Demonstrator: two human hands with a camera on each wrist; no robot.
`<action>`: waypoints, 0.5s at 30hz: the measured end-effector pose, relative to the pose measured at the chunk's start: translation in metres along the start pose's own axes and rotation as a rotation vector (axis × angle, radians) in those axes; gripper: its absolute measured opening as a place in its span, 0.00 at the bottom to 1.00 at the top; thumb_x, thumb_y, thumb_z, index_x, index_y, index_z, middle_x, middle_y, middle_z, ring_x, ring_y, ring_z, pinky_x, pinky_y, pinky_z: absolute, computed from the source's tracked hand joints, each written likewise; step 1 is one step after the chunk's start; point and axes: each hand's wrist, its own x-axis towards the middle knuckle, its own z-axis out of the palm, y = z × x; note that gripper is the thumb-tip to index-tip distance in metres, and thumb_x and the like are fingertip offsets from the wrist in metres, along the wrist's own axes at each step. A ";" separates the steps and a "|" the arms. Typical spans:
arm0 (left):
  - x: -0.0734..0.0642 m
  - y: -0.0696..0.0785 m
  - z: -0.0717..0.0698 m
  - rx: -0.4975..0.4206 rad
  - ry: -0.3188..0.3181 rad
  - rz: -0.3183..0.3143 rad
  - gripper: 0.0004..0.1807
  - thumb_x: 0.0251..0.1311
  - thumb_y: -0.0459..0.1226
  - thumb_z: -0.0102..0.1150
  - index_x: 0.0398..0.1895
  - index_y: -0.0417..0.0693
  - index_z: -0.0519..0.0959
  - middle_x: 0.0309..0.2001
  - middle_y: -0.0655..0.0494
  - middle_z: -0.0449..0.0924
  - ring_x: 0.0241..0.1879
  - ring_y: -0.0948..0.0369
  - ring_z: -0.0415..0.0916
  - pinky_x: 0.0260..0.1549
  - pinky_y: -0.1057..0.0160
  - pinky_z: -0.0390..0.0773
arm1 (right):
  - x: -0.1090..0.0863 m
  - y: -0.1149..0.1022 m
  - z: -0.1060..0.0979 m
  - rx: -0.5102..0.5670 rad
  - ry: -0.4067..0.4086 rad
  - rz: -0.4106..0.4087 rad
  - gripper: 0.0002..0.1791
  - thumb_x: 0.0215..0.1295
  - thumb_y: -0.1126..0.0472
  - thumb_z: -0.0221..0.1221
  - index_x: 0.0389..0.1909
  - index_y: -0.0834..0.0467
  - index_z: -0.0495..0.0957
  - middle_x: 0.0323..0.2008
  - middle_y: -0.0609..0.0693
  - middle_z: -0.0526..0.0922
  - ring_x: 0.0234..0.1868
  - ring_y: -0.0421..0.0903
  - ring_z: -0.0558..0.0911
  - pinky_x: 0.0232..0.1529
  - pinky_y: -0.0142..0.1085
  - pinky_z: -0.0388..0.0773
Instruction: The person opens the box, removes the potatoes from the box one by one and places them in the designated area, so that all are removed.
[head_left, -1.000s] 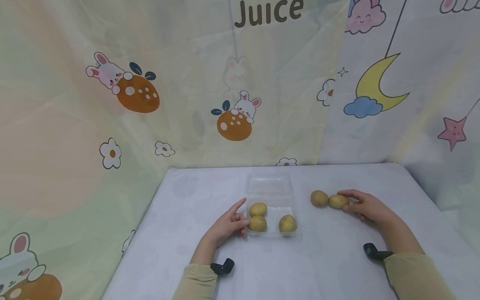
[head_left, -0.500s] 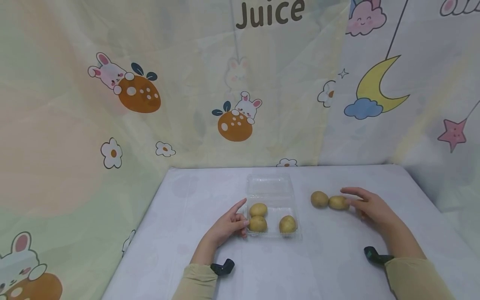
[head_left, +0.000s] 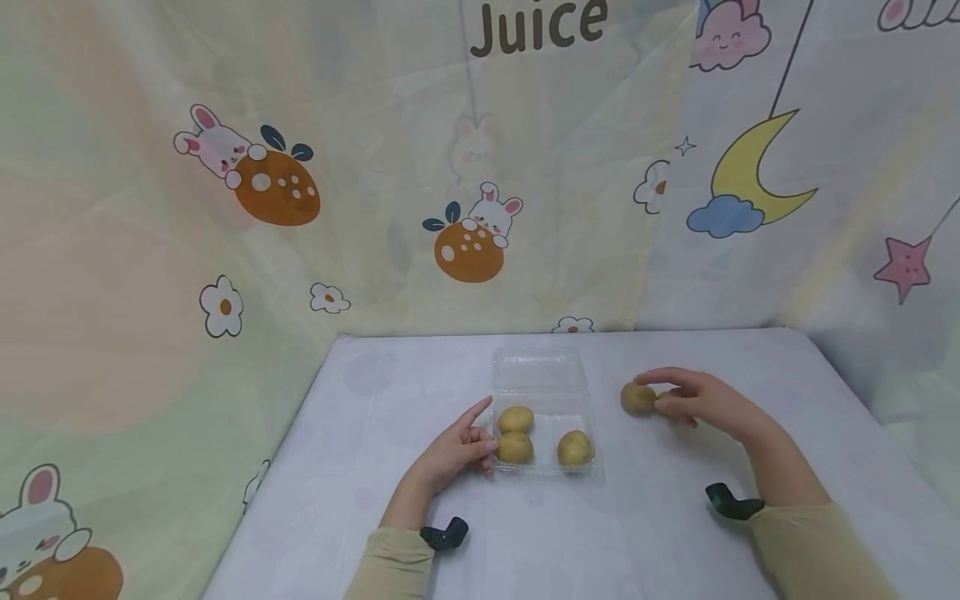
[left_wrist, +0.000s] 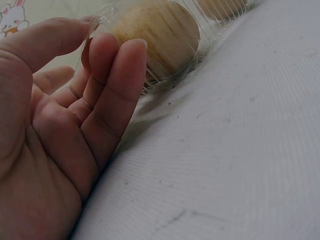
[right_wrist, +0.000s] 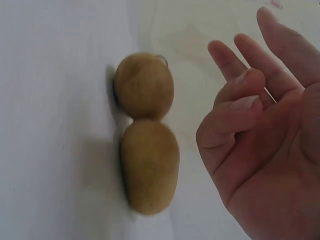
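As the loose right hand [head_left: 705,407] partly hides a potato [right_wrist: 151,167], the left hand [head_left: 452,452] pinches the container [head_left: 546,425].

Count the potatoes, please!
5: in the clear box, two potatoes at left, one at right; on the table, two, one partly hidden by the right hand in the head view.

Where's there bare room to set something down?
Bare cloth lies left of the left hand and in front of the clear box, between the forearms. Inside, there's room behind the lone potato. It's crowded on the box's left, with two potatoes one behind the other, and around the right hand by two loose potatoes.
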 end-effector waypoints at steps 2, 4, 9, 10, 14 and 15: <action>0.000 0.000 0.000 0.005 0.004 0.000 0.48 0.62 0.40 0.66 0.79 0.66 0.48 0.32 0.57 0.77 0.27 0.62 0.77 0.37 0.56 0.85 | 0.005 -0.008 0.004 -0.008 -0.048 0.001 0.22 0.69 0.53 0.61 0.63 0.42 0.74 0.50 0.56 0.78 0.20 0.46 0.71 0.24 0.35 0.71; 0.001 -0.001 -0.001 0.009 0.005 -0.001 0.48 0.61 0.40 0.66 0.79 0.66 0.48 0.32 0.57 0.78 0.27 0.62 0.77 0.37 0.56 0.85 | 0.010 -0.015 0.009 -0.014 -0.088 0.009 0.22 0.68 0.52 0.61 0.63 0.40 0.75 0.52 0.55 0.76 0.20 0.45 0.70 0.24 0.34 0.72; 0.001 -0.001 -0.001 0.002 0.001 -0.001 0.49 0.61 0.40 0.66 0.79 0.65 0.47 0.32 0.57 0.78 0.27 0.62 0.77 0.37 0.56 0.85 | 0.023 -0.028 0.022 -0.018 -0.189 -0.014 0.22 0.68 0.50 0.60 0.63 0.39 0.74 0.36 0.56 0.75 0.18 0.46 0.69 0.24 0.35 0.72; 0.001 -0.001 -0.001 0.001 0.000 -0.001 0.49 0.61 0.40 0.66 0.79 0.64 0.47 0.32 0.57 0.78 0.27 0.62 0.77 0.37 0.56 0.85 | 0.026 -0.030 0.024 -0.014 -0.210 -0.026 0.22 0.69 0.50 0.60 0.63 0.39 0.74 0.33 0.57 0.73 0.18 0.49 0.69 0.24 0.35 0.72; 0.001 0.000 0.000 0.000 0.001 -0.003 0.49 0.61 0.40 0.66 0.79 0.65 0.47 0.32 0.57 0.78 0.27 0.62 0.77 0.36 0.56 0.85 | 0.035 -0.038 0.034 0.018 -0.300 -0.085 0.22 0.69 0.53 0.60 0.64 0.41 0.74 0.47 0.58 0.78 0.20 0.60 0.66 0.21 0.40 0.71; 0.000 0.001 0.000 0.000 0.003 -0.004 0.49 0.61 0.40 0.66 0.79 0.65 0.47 0.32 0.57 0.78 0.27 0.62 0.77 0.37 0.56 0.85 | 0.038 -0.040 0.036 0.028 -0.321 -0.090 0.23 0.69 0.53 0.60 0.64 0.42 0.74 0.52 0.57 0.78 0.21 0.63 0.66 0.21 0.40 0.71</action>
